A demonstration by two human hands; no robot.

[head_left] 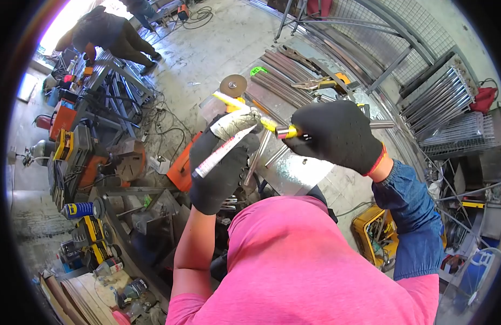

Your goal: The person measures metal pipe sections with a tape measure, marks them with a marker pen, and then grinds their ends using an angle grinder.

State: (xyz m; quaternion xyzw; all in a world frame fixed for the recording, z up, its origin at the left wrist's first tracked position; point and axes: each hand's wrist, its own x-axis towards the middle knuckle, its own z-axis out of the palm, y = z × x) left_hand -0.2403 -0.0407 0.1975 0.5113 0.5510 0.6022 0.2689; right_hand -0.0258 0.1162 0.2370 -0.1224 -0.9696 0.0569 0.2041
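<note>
Two gloved hands work above the table (pixel 311 174). The left hand (pixel 218 162) pinches a marker (pixel 224 151) and steadies a yellow strip (pixel 225 99); the right hand (pixel 337 130) closes around a short-ended tube (pixel 283 131), its fingertips partly hidden. The tube, bright and round-mouthed, is probably stiff, smooth and slightly slippery, best held around its middle. The strip appears thin and springy, best held by its edges; the marker, white with red print and a dark end, looks light. Rods (pixel 283 86) and a disc (pixel 233 85) lie at the table's far side.
</note>
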